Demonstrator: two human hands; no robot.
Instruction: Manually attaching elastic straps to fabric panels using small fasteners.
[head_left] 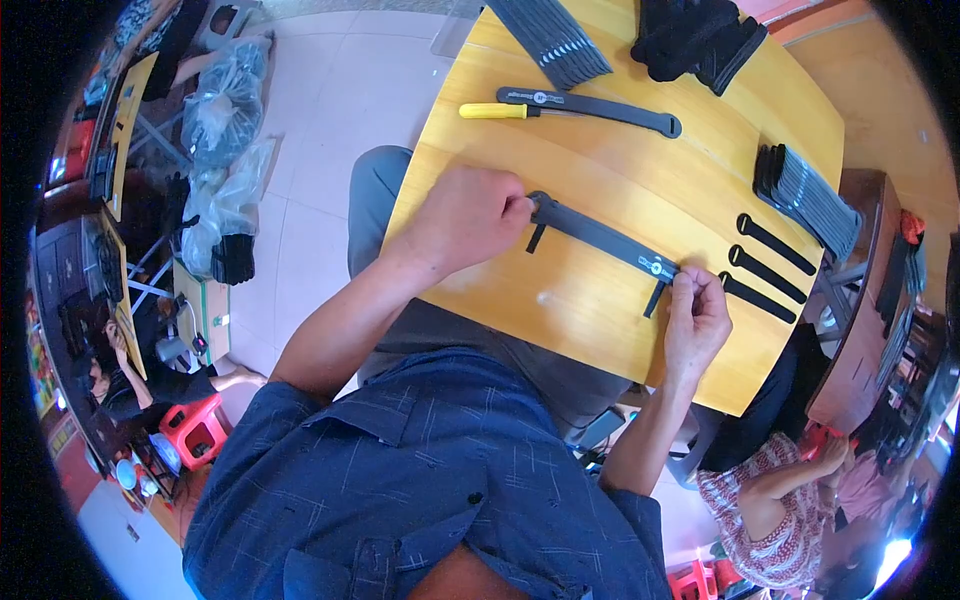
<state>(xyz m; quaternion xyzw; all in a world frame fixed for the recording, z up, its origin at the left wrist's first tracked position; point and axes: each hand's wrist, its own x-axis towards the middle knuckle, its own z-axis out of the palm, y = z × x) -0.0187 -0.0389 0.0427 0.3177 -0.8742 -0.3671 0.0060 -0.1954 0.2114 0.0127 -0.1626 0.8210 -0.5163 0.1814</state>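
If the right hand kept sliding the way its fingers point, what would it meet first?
Probably the long black strap that the right hand already pinches at its end; beyond it, bare yellow wooden tabletop, then likely the black yellow-handled tool.

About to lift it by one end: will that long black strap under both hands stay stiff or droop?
The black strap lies flat and thin, so it will probably droop. It looks light. Left hand and right hand pin its ends, perhaps because it shifts easily.

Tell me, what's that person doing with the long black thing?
A person in a blue shirt holds a long black strap flat on a wooden table. The left hand pinches one end and the right hand pinches the other. Three short black strips lie nearby, and a yellow-handled tool rests farther up.
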